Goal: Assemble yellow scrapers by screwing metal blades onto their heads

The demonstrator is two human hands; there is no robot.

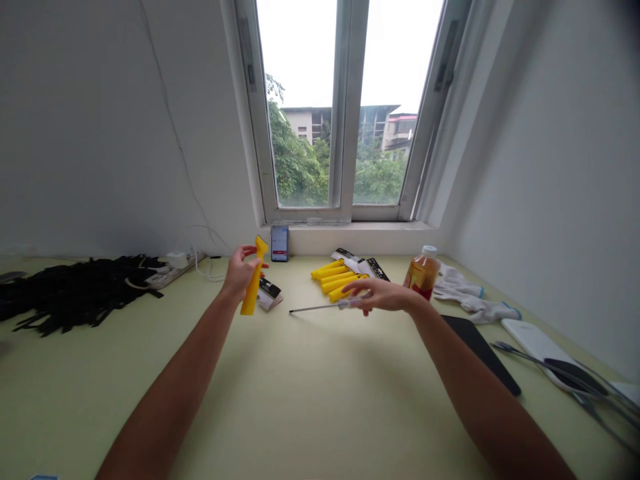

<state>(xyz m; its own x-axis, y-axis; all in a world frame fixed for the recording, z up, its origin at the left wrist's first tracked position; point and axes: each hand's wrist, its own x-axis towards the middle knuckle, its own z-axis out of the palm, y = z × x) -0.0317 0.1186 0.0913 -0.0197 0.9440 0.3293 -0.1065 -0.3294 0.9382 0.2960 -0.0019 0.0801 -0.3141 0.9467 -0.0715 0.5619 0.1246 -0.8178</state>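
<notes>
My left hand (241,272) is closed around a yellow scraper (254,283), held upright above the table with its flared head at the top. Thumb and fingers of my right hand (377,295) grip the clear handle of a screwdriver (317,308). Its thin metal shaft points left, with the dark tip low over the table. Just behind my right hand lie several more yellow scrapers (333,275), side by side with black-and-white packaging cards (376,269) at their far ends. Another black-and-white card (270,293) rests beside the scraper in my left hand.
A phone (280,243) leans upright below the window. To the right stand a bottle of amber drink (423,272), white gloves (463,287), a black flat pad (483,353) and grey cables (550,367). Black strips (75,287) and a power strip (175,270) lie at left.
</notes>
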